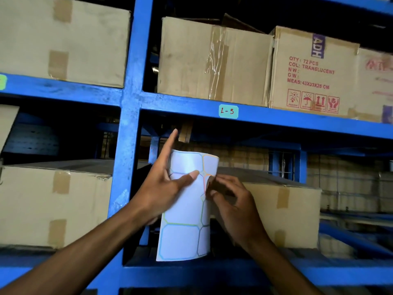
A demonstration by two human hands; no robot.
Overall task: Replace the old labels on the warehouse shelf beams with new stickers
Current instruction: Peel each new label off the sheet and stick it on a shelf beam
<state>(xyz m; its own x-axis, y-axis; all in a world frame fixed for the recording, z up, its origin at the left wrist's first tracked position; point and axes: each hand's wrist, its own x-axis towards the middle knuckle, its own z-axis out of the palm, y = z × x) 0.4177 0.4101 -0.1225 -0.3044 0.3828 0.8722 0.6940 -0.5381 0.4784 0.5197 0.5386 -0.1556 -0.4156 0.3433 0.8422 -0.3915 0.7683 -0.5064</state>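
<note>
Between the two hands, held upright in front of the blue shelving, is a white sticker sheet [185, 209] printed with blank labels outlined in pale colours. The left hand [163, 188] supports it from the left side: the thumb presses across the face of the sheet near its upper middle, the index finger points straight up past the sheet's top edge, and the other fingers are hidden behind the paper. Just right of that thumb, the right hand [231, 201] is curled at the sheet's right edge, thumb and forefinger tips pinched close together on the corner of one orange-edged label; whether that label has lifted from the backing cannot be told. Directly above the grip, well clear of both hands, a turquoise label [228, 111] marked "1-3" in red sits stuck on the horizontal shelf beam [297, 122]. Left of the hands rises the blue upright post [129, 145]. Behind the right hand a taped cardboard box [297, 211] rests on the lower shelf, and more boxes stand above the beam, one printed "QTY: 72 PCS" [312, 71].
</note>
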